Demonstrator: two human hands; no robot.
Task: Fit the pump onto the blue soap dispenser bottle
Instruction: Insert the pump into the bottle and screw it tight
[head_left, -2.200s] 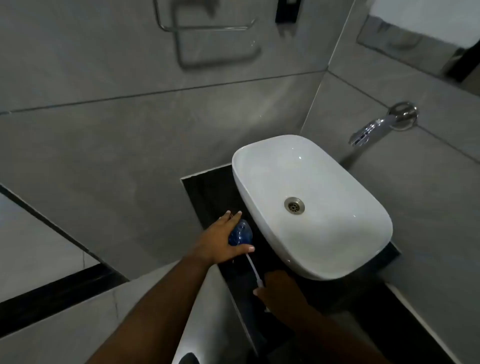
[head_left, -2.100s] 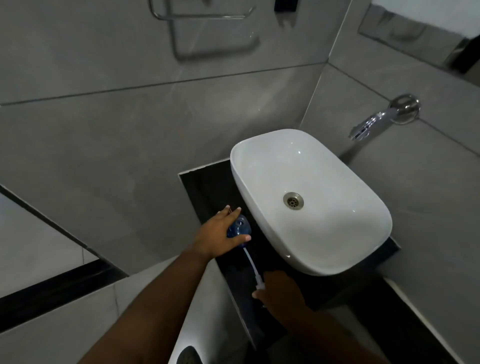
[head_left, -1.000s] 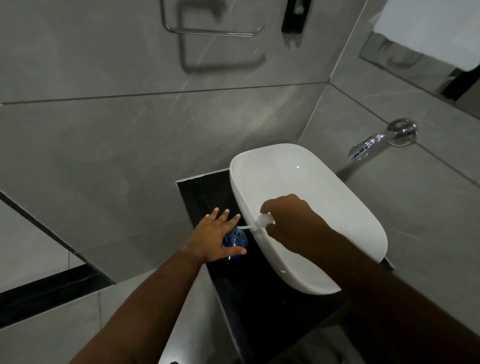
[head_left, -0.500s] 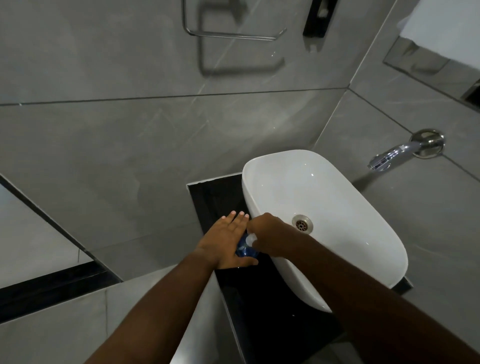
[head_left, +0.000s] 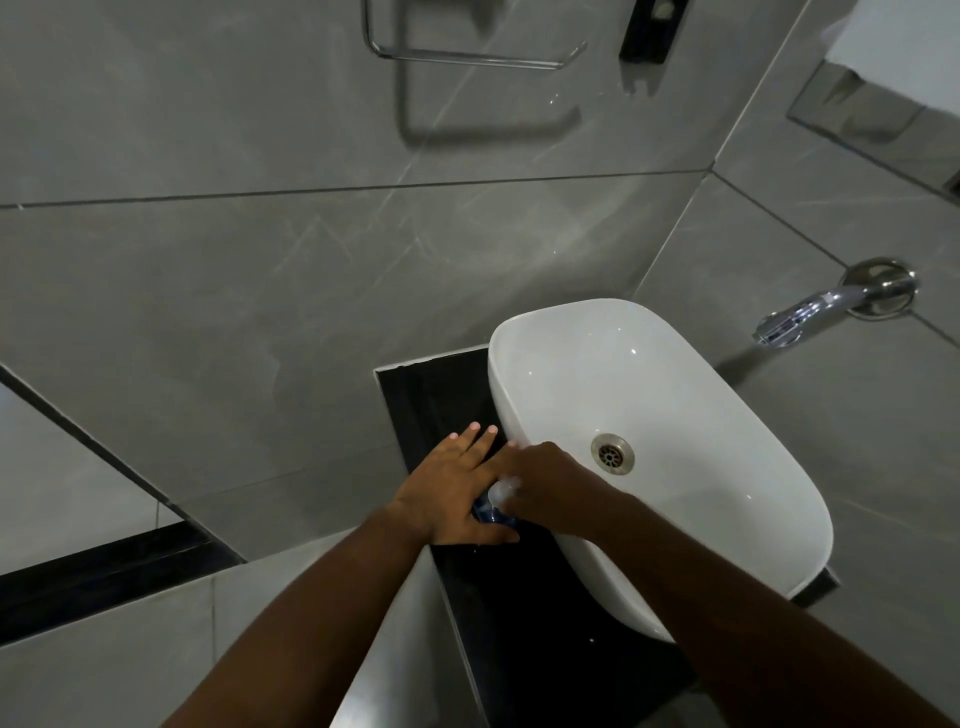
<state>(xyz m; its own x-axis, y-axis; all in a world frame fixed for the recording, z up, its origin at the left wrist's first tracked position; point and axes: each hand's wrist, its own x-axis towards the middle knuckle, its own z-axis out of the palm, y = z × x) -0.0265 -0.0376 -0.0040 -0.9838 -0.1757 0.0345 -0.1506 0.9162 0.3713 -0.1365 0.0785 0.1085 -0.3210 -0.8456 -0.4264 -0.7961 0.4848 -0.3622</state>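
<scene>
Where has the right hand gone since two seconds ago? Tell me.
Yes, moved: the right hand went from the near counter up along the basin to the bottle.

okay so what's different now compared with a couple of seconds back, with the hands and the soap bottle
The right hand carried the white plastic pump, its dip tube trailing, from low over the black counter up to the round blue soap bottle and now holds it at the bottle's top; the tube no longer shows. The left hand stayed around the bottle, beside the white basin.
</scene>
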